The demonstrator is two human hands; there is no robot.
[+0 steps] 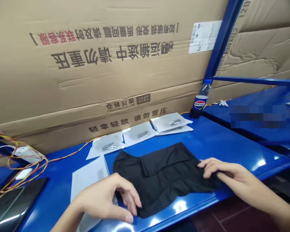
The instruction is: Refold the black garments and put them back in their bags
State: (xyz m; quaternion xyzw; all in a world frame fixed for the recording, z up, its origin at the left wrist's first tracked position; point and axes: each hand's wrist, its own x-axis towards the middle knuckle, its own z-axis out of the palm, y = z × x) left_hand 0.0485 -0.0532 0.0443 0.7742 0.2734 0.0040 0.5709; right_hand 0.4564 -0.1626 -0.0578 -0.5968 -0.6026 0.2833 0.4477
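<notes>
Broadly, a huge cardboard carton (87, 74) forms a wall behind a blue metal bench (234, 151), with a blue shelf post (221, 42) rising at about one o'clock. At the bench's centre lies a folded black garment (164, 183), a flap uppermost, its nearer edge close to the front of the bench.

The right hand (228, 172) lies at three o'clock across the garment's edge, fingers slightly bent; whether that grip is closed on the cloth cannot be told. The left hand (103, 199), at seven o'clock, has an open, curled grip, its fingertips (137, 203) at the cloth's near edge. Such light, spread fingers suit soft cloth, since they press no bunches into it.

A white sheet (88, 183) lies at nine o'clock, partly under the left hand. Three white packets (140, 133) sit in a row at twelve o'clock. Farther off are a phone (12, 206) at eight o'clock and a Pepsi bottle (199, 102) at two o'clock.
</notes>
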